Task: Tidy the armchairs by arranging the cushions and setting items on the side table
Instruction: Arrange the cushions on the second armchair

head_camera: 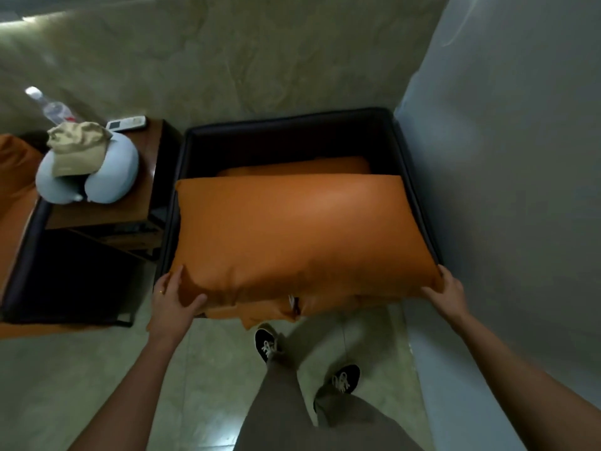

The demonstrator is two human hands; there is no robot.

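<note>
A large orange cushion (302, 236) lies across the seat of a black-framed armchair (286, 125). My left hand (172, 297) grips its near left corner and my right hand (447, 292) grips its near right corner. A second orange cushion (292, 166) shows behind it against the chair back. To the left stands a brown side table (143, 203) carrying a pale blue neck pillow (113, 177), a beige cap (78, 148) on top of it, a white remote (126, 123) and a clear water bottle (52, 107).
A second armchair (19, 255) with an orange seat sits at the far left, beside the side table. A grey wall (504, 157) runs close along the right of the chair. My legs and black shoes (268, 345) stand on the tiled floor in front.
</note>
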